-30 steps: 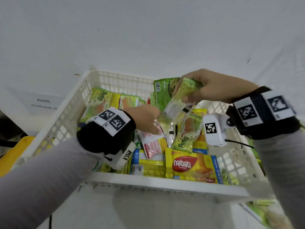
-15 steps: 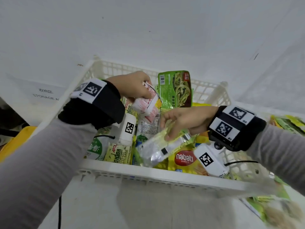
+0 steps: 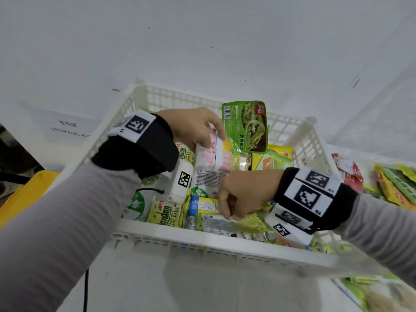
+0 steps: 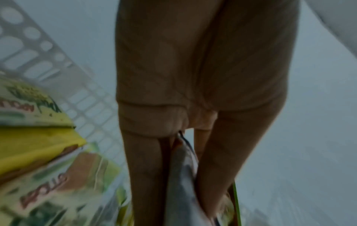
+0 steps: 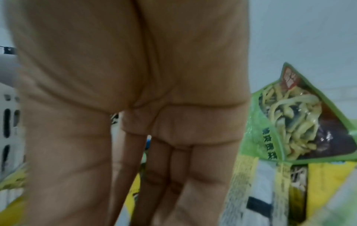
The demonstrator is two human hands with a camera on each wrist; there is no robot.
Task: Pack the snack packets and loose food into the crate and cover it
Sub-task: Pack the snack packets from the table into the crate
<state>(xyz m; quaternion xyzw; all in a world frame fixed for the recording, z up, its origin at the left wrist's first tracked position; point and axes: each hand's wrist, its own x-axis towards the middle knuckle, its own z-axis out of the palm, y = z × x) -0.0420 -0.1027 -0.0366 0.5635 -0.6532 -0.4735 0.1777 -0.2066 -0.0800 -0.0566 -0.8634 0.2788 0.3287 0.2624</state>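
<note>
Since a moment ago, the right hand (image 3: 242,194) is lowering a green packet (image 3: 234,222) by its edge into the crate (image 3: 202,235) at lower centre, while the left hand (image 3: 193,127) is pinching a pink packet (image 3: 213,156), both probably light, soft and slippery.

Left hand (image 3: 193,127) pinches a pink packet (image 3: 213,157) above the packet-filled white crate (image 3: 202,235).

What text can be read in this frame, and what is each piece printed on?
"STORAGE AR", cut off by the crate: white floor sign
"Pandan" and "Layer Cake": yellow-green packet at the crate's near wall
Chinese characters on the sign and on the upright green noodle packet: too small to read reliably
Barcodes and back-panel print on other packets: too small
</note>
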